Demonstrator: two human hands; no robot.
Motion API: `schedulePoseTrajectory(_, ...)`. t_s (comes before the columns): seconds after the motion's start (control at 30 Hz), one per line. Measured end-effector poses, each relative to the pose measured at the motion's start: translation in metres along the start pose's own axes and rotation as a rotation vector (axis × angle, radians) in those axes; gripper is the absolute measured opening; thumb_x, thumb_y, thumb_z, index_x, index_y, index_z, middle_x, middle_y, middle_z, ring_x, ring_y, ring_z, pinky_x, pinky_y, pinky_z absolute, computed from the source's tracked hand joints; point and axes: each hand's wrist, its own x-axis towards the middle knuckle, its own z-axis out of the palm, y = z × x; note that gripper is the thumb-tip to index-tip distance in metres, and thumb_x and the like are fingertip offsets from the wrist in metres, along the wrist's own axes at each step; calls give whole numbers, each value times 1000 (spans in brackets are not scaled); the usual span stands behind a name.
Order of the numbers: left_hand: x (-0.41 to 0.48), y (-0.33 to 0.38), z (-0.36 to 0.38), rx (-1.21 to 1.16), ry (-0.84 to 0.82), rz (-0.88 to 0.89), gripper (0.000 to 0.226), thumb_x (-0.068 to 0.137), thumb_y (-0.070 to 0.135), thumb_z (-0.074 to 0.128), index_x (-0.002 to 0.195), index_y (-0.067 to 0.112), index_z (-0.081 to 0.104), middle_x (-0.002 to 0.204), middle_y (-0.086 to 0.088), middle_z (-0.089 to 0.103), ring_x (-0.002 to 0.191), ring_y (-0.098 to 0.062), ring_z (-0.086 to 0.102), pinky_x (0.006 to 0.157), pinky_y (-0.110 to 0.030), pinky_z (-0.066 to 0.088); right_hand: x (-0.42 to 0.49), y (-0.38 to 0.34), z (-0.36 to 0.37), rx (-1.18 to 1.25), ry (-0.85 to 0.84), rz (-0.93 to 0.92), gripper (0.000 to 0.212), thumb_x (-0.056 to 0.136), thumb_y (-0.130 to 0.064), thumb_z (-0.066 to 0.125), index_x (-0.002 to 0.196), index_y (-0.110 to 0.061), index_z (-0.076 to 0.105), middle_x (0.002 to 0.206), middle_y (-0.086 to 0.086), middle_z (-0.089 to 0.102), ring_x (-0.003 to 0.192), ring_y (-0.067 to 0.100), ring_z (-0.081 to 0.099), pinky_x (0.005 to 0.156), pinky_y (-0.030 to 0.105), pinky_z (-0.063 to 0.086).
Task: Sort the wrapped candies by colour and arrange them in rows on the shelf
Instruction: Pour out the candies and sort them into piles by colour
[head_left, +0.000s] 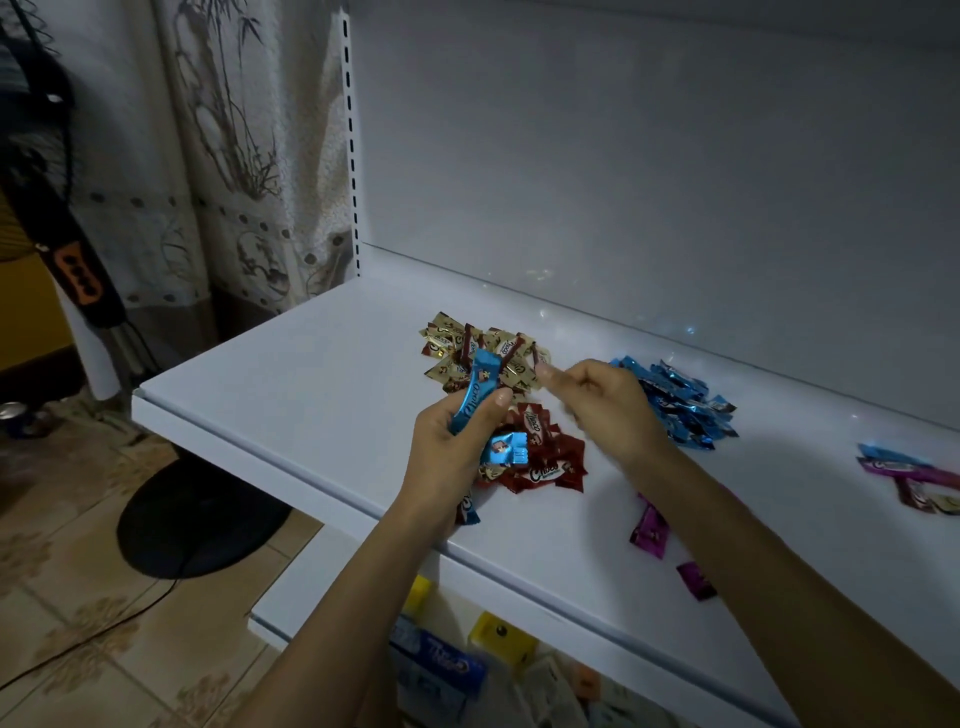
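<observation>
On the white shelf (311, 395) lie heaps of wrapped candies: gold ones (452, 345) at the back, dark red ones (545, 462) in front of them, blue ones (675, 405) to the right. My left hand (452, 447) grips blue candies (480, 387) above the red heap, one sticking up and another poking out at the palm. My right hand (597, 405) hovers between the gold and blue heaps, fingers curled, thumb and forefinger pinched together; whether it holds a candy is unclear.
Purple candies (649, 530) lie under my right forearm and a mixed blue and purple cluster (904, 467) sits at the far right. Boxes fill the lower shelf (467, 660). A fan's black base (202, 519) stands on the tiled floor to the left.
</observation>
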Motion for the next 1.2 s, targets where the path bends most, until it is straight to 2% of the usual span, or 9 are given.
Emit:
schedulePoseTrajectory(0.1,0,-1,2,66,-23,49,26,84,34,62,88,9,70,84,-28,65,71,-29,62,60,-30,53,-6,-30,3,101,-188,-6,33,83,-44,62,92,-13,70,59,-15,58,51,-4,51,53,14,38)
schedulePoseTrajectory(0.17,0,-1,1,90,-26,77,17,87,27,64,88,13,72,83,-23,68,72,-33,62,64,-33,54,-7,-38,10,102,-295,-19,17,85,-31,66,93,-16,71,58,-17,61,50,-6,53,50,11,39)
schedulePoseTrajectory(0.3,0,-3,-1,103,-6,55,26,83,34,66,90,10,72,90,-24,69,87,-45,65,77,-54,54,4,-30,12,264,-150,84,16,91,-24,61,95,-11,68,63,-6,60,50,4,49,52,19,41)
schedulePoseTrajectory(0.5,2,10,4,-26,157,-122,27,91,36,58,77,17,70,69,0,70,62,-13,65,57,-26,54,21,17,-51,106,169,242,11,91,-15,62,98,-7,64,77,5,70,37,3,52,34,15,36)
schedulePoseTrajectory(0.67,15,35,36,-345,162,-351,28,90,37,62,99,11,69,90,-8,73,73,-26,70,61,-34,60,29,60,-98,139,343,422,8,88,-12,65,88,-4,63,76,8,68,31,4,48,34,14,32)
schedulePoseTrajectory(0.77,16,36,65,-381,123,-417,21,89,36,65,88,15,67,69,-4,64,50,-18,56,53,-30,48,36,71,-103,71,329,458,14,87,-12,66,76,-6,60,68,9,66,34,8,53,35,17,35)
schedulePoseTrajectory(0.93,13,31,97,-325,109,-451,21,90,37,63,81,18,63,47,3,57,49,-16,49,59,-31,35,43,83,-103,-164,365,399,26,79,-22,74,65,-6,60,60,6,62,47,17,55,46,24,40)
schedulePoseTrajectory(1.07,16,32,113,-260,116,-433,23,94,36,59,79,18,63,50,2,60,53,-18,53,42,-21,32,33,79,-100,-216,510,221,32,79,-28,75,77,-13,48,69,-5,47,73,19,52,64,27,37)
schedulePoseTrajectory(1.2,24,24,125,-300,147,-459,25,95,36,57,80,16,61,62,-2,62,44,-12,50,38,-19,31,-12,33,-96,111,322,22,34,87,-45,61,81,-12,56,64,0,57,50,12,52,49,24,40)
